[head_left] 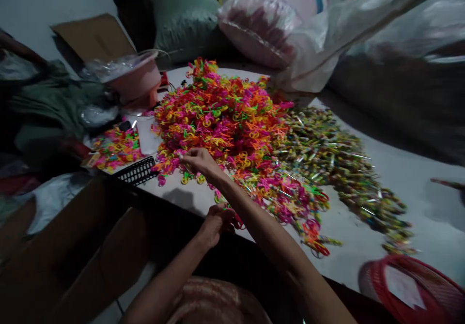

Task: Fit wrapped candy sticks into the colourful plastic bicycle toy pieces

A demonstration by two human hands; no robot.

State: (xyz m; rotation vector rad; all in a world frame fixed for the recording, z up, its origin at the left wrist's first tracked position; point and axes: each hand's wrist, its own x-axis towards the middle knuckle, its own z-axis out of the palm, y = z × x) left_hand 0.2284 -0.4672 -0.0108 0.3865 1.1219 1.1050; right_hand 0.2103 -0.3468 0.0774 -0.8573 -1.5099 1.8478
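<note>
While the right hand point(198, 160) pinched together and the left hand point(215, 223) curled, gripping what I couldn't tell, the bright plastic bits point(225, 115) looked light and bendy, best grabbed by their edges.

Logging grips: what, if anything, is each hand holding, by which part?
Cannot tell: the right hand looks pinched, the left hand curled; anything held is indistinct.

Interior of a workshop, dimly lit. Indications: a white desk point(385, 169) bearing a large heap of bright plastic pieces point(221, 115) and a second heap of slender pieces point(337, 159); behind, bulging sacks point(185, 19); around it, an opened cardboard box point(94, 38), a pink basin point(140, 82) and a red basket point(379, 285).
</note>
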